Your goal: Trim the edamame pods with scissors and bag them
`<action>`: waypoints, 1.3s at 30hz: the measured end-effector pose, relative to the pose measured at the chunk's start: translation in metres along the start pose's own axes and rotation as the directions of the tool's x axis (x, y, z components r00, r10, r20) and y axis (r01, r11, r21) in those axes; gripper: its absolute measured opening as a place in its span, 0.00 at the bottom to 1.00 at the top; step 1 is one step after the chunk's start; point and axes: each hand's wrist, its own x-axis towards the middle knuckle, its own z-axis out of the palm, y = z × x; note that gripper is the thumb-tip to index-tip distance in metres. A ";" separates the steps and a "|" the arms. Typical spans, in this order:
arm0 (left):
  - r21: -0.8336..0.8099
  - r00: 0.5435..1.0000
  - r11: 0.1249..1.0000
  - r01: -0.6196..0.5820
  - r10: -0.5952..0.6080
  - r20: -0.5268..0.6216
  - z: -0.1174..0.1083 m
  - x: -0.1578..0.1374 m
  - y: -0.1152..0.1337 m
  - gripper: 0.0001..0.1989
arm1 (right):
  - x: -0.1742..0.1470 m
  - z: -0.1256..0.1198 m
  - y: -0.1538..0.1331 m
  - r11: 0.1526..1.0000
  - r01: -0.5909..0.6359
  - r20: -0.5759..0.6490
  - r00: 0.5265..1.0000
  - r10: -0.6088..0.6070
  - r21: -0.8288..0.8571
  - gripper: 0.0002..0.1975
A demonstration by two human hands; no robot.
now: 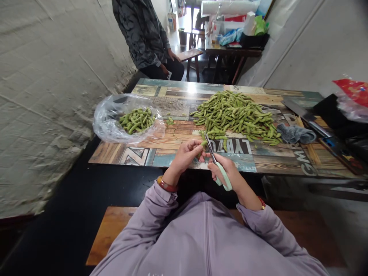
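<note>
My left hand (pixel 186 156) is closed around a green edamame pod (pixel 204 143), one end of which pokes out past the fingertips. Gripped in my right hand (pixel 227 168) is a pair of scissors (pixel 222 175) with pale green handles. The blades point up and away, right beside the pod's tip. Just beyond my hands a large heap of edamame pods (pixel 232 115) covers the table. To the left, a clear plastic bag (pixel 107 119) lies with its mouth spread, holding a smaller pile of pods (pixel 138 120).
Small green trimmings (pixel 169 120) lie between bag and heap. A grey cloth (pixel 296 133) and a cleaver (pixel 299 111) rest at the right on the patchwork-patterned table (pixel 172 151). Across the table sits another person (pixel 143 34). A cluttered side table (pixel 234 50) stands behind.
</note>
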 end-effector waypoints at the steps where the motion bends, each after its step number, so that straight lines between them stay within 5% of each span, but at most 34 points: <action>1: 0.007 1.000 1.000 0.001 -0.001 0.011 0.001 0.000 0.001 0.21 | 0.001 0.000 0.000 1.000 0.006 0.010 1.000 -0.006 -0.002 0.25; 17: 0.081 1.000 0.997 0.000 -0.001 0.017 0.002 -0.004 0.003 0.20 | 0.001 -0.001 0.002 0.995 0.080 0.122 0.989 -0.086 0.051 0.25; 32: 0.104 0.999 0.994 0.019 -0.022 0.024 0.000 -0.004 0.002 0.20 | 0.001 0.007 0.010 0.998 0.043 0.010 0.999 -0.042 -0.054 0.23; 39: -0.117 0.996 0.992 -0.049 0.041 -0.074 -0.003 0.000 0.001 0.13 | 0.003 -0.006 0.021 0.942 0.010 -0.179 0.982 0.053 0.335 0.25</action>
